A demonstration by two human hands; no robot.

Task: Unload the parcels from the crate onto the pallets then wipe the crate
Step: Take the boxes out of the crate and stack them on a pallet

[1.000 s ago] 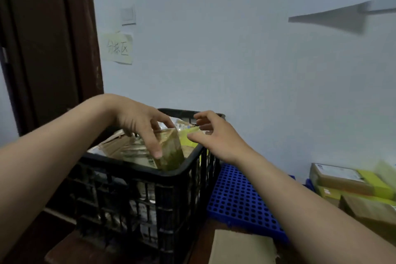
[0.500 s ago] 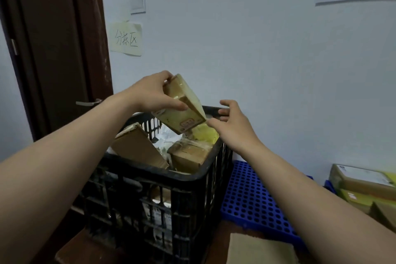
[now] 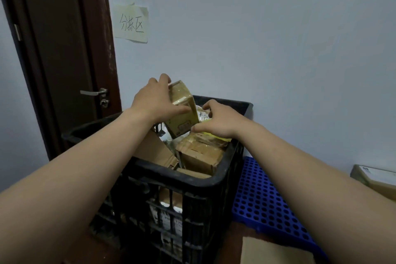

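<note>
A black slatted plastic crate (image 3: 192,180) stands in front of me, holding several cardboard parcels. My left hand (image 3: 154,100) grips a small taped brown parcel (image 3: 182,118), tilted and lifted just above the crate's rim. My right hand (image 3: 218,122) reaches into the crate's far right side. Its thumb and curled fingers close on a yellow-green parcel (image 3: 216,136), which it mostly hides. A taped brown box (image 3: 201,154) lies just below both hands. A blue perforated pallet (image 3: 263,199) lies on the floor right of the crate.
A dark wooden door (image 3: 60,49) with a metal handle (image 3: 94,92) is left of the crate. The pale wall is close behind. A labelled parcel (image 3: 375,178) sits at the far right edge. Flat cardboard (image 3: 274,251) lies on the floor near the pallet.
My left hand lifted the small brown parcel out of the crate and holds it above the rim. My right hand moved from beside the crate's edge down onto the yellow-green parcel.
</note>
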